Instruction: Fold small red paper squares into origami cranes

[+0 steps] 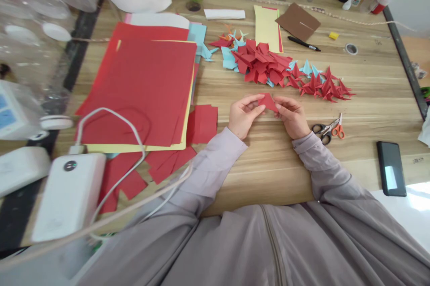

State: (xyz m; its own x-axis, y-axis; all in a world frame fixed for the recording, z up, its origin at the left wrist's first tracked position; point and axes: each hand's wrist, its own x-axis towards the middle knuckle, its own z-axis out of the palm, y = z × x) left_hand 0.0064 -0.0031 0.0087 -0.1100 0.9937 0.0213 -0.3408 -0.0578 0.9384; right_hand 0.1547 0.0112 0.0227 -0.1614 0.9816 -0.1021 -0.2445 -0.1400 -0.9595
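A small folded piece of red paper is held up between my two hands over the wooden table. My left hand pinches its left side between thumb and fingers. On the other side, my right hand grips the right corner with thumb and fingertips. Just beyond the hands lies a heap of folded red paper pieces, with light blue ones among them. A row of pointed red paper cranes stretches to the right of that heap.
Large red sheets are stacked at left, with small red squares beside them. Scissors lie right of my right hand. A white power bank with a cable sits front left, a phone at right. A black pen lies farther back.
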